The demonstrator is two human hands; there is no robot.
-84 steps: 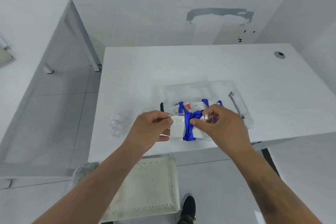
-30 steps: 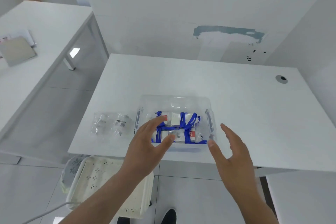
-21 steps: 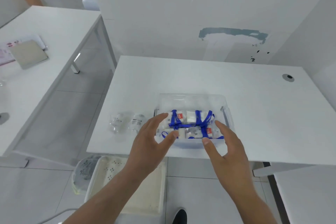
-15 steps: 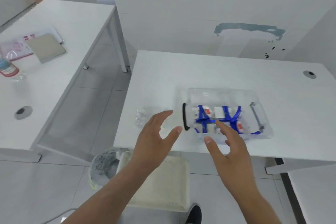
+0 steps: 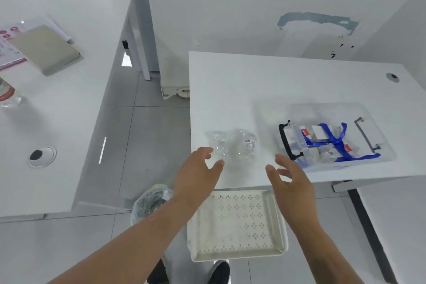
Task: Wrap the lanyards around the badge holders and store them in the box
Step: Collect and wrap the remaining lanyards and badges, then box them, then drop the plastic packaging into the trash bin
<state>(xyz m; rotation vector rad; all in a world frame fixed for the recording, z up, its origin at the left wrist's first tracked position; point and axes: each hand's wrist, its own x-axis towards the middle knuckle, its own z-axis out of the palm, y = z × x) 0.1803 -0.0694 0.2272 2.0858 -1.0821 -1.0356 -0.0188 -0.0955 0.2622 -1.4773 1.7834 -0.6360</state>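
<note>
Both hands, left [image 5: 198,174] and right [image 5: 291,180], hovered with fingers spread over the tabletop's [image 5: 253,90] near edge, beside crumpled plastic bags [image 5: 232,146]; the clear box [image 5: 332,140] held blue lanyards [image 5: 332,140].

Print on the clear packets [image 5: 239,147] just beyond the left hand [image 5: 196,178]: too small to read. Badge holders [image 5: 322,143] in the clear box [image 5: 380,145] beyond the right hand [image 5: 291,182]: blurred, count indeterminate. Bottle [image 5: 5,94] far left: cropped by frame edge.
</note>
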